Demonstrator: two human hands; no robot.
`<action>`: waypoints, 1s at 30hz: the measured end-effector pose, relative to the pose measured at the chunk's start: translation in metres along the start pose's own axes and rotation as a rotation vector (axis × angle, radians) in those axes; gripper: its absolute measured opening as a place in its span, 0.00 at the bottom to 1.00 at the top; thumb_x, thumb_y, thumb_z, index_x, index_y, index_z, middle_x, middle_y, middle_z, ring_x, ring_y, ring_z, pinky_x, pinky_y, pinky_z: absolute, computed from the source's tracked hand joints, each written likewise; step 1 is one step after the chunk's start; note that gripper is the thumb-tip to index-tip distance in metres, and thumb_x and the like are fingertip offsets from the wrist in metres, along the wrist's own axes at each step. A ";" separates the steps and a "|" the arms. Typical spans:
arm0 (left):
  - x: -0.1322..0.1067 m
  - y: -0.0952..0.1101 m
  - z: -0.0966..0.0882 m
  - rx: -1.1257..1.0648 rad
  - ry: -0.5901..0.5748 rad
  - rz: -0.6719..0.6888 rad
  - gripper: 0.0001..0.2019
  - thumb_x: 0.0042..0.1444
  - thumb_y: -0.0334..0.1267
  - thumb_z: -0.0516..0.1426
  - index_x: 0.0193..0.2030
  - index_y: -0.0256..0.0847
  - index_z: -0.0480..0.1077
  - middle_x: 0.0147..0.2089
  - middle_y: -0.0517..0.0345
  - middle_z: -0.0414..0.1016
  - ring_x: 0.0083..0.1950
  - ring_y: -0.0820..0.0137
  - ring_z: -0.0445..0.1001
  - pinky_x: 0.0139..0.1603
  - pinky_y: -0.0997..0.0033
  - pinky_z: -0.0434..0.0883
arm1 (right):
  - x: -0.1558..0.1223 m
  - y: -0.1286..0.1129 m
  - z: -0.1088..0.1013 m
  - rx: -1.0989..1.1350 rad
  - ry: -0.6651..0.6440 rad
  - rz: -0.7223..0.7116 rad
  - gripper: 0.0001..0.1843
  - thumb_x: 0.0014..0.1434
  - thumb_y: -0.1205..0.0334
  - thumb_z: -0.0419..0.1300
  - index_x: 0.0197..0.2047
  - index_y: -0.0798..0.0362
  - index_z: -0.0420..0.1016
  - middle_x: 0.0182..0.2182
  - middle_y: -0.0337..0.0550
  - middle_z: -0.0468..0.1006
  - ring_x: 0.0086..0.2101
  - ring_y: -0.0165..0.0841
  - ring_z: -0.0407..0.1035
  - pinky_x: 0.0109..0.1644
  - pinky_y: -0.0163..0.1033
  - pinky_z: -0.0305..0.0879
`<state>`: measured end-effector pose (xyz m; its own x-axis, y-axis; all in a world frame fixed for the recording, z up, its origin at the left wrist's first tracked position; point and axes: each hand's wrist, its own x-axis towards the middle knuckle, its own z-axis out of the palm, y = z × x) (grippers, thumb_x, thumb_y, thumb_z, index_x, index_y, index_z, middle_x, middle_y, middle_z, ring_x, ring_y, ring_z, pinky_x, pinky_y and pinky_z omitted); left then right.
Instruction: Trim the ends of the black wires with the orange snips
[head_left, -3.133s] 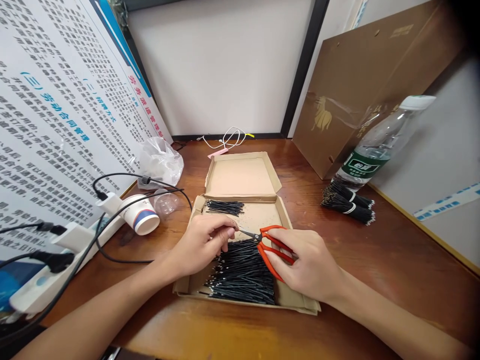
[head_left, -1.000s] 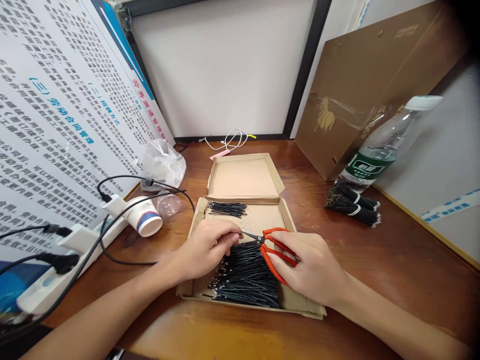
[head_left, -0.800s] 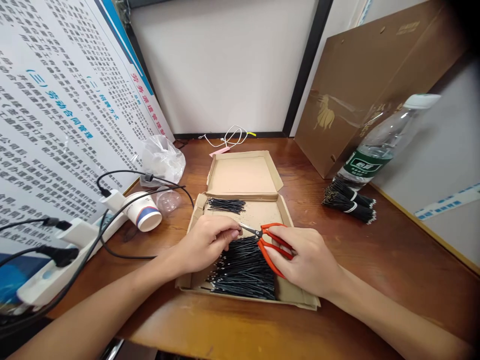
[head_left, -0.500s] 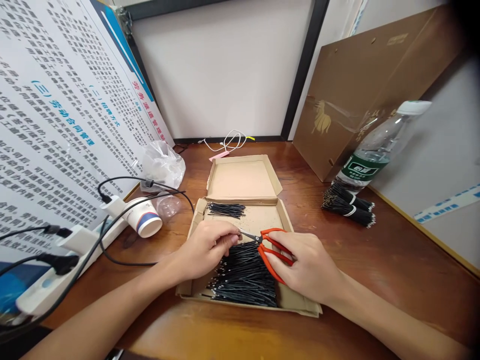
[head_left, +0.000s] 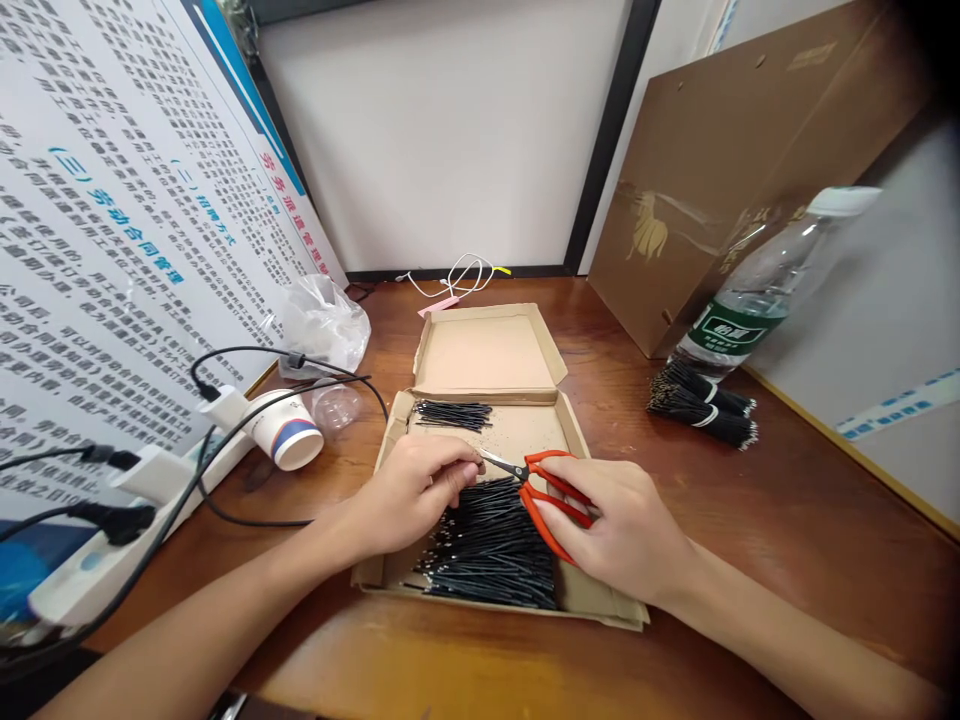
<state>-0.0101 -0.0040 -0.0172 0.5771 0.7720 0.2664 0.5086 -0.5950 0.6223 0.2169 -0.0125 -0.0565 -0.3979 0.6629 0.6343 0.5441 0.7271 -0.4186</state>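
My right hand [head_left: 626,515] is closed around the red handles of a pair of scissors [head_left: 553,490]. Their slim blades point left, with the tips right at the fingertips of my left hand [head_left: 420,490]. Thumb and forefinger of that left hand are pinched together; a small dark bit shows there, too small to name. Both hands are above a shallow cardboard box [head_left: 577,425]. Beneath them in the box lies a large heap of short black wires [head_left: 491,550] with pale, shiny ends. A smaller row of black wires [head_left: 454,414] rests near the hinge, with dark crumbs scattered beside it.
At right, tied black wire bundles [head_left: 701,405] lie by a water bottle [head_left: 739,320] and a brown box [head_left: 697,200]. To the left are a tipped paper cup [head_left: 289,430], a plastic bag [head_left: 326,325] and a power strip [head_left: 97,560] with cables. A white cord [head_left: 469,275] lies behind.
The scissors and my right hand have shifted slightly to the right, and the blades look a little more apart. My left hand keeps its pinch in nearly the same place.
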 end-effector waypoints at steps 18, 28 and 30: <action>0.001 0.000 0.001 0.005 0.010 -0.035 0.11 0.65 0.31 0.50 0.34 0.35 0.71 0.26 0.60 0.72 0.25 0.76 0.70 0.30 0.76 0.65 | -0.002 0.000 -0.001 0.001 -0.056 -0.012 0.07 0.59 0.66 0.57 0.36 0.56 0.77 0.25 0.40 0.80 0.20 0.29 0.70 0.26 0.35 0.63; 0.000 -0.002 0.001 -0.011 0.013 -0.027 0.10 0.65 0.30 0.50 0.34 0.34 0.71 0.26 0.61 0.71 0.25 0.76 0.69 0.30 0.76 0.65 | -0.001 0.002 -0.003 0.013 0.006 -0.022 0.06 0.58 0.66 0.58 0.37 0.57 0.75 0.27 0.42 0.81 0.22 0.30 0.72 0.28 0.34 0.66; 0.001 -0.002 0.001 -0.002 0.013 -0.027 0.11 0.65 0.30 0.50 0.34 0.34 0.71 0.26 0.60 0.71 0.26 0.76 0.69 0.31 0.76 0.65 | 0.000 0.001 -0.004 0.012 -0.017 -0.023 0.06 0.58 0.66 0.57 0.36 0.57 0.76 0.26 0.42 0.81 0.21 0.30 0.71 0.26 0.35 0.64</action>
<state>-0.0103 -0.0024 -0.0189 0.5550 0.7905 0.2590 0.5223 -0.5735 0.6311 0.2207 -0.0125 -0.0544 -0.4226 0.6489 0.6327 0.5261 0.7441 -0.4117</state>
